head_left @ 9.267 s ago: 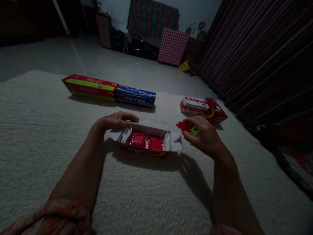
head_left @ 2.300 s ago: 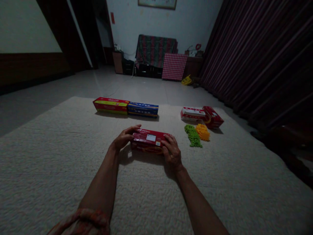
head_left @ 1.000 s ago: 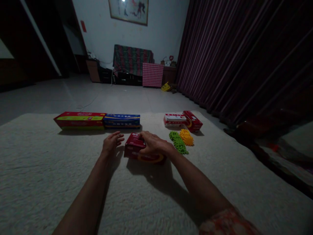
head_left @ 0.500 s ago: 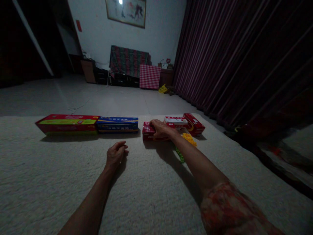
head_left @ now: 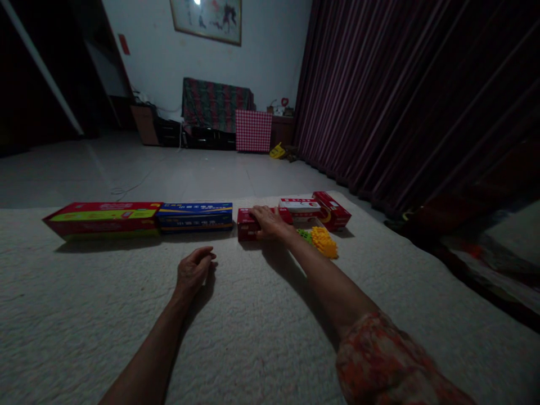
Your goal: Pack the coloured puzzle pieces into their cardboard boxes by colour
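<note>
My right hand (head_left: 268, 221) rests over a small dark red box (head_left: 248, 226), with fingers across its top and the thumb side toward its front. Part of that box is covered by the hand. To its left, a narrow gap away, lies a long blue box (head_left: 196, 218), end to end with a longer red and green box (head_left: 107, 219). My left hand (head_left: 194, 269) lies on the pale quilted cloth (head_left: 253, 337) in front of the blue box. Its fingers are loosely bent and slightly apart, holding nothing.
Behind the right hand are a white and red box (head_left: 300, 207) and a tilted red box (head_left: 332, 211). Yellow plastic pieces (head_left: 324, 243) and green pieces (head_left: 304, 235) lie beside my right forearm. Purple curtains (head_left: 358, 95) hang at the right.
The view has shifted a little. My right hand's fingers have spread further over the small red box, which sits slightly closer to the blue box. My left hand stays on the cloth.
</note>
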A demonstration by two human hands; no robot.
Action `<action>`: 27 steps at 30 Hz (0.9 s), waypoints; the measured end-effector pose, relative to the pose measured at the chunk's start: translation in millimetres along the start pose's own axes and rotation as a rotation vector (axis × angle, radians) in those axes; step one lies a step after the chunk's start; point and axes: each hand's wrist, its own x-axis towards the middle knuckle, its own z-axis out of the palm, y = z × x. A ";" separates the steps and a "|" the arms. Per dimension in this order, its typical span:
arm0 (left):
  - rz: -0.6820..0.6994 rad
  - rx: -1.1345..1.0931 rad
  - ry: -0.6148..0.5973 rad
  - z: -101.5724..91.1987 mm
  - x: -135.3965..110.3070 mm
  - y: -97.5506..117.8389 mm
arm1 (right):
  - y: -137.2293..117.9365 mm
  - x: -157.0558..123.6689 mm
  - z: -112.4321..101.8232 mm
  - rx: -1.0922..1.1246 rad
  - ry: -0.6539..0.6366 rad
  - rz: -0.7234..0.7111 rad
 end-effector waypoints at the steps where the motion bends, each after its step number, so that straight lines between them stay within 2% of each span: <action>1: 0.005 0.006 0.000 -0.1 0.0 0.0 | -1.1 -4.3 4.4 -0.010 0.031 0.006; 6: 0.004 0.004 -0.011 -0.3 0.8 -0.9 | -2.6 -24.8 32.1 -0.057 0.184 0.138; 11: 0.026 0.004 -0.019 -0.2 1.7 -4.9 | -1.1 -30.1 49.2 -0.079 0.235 0.171; 27: 0.064 0.092 -0.026 -1.9 8.0 -9.3 | 5.0 -6.3 49.0 -0.134 0.218 0.127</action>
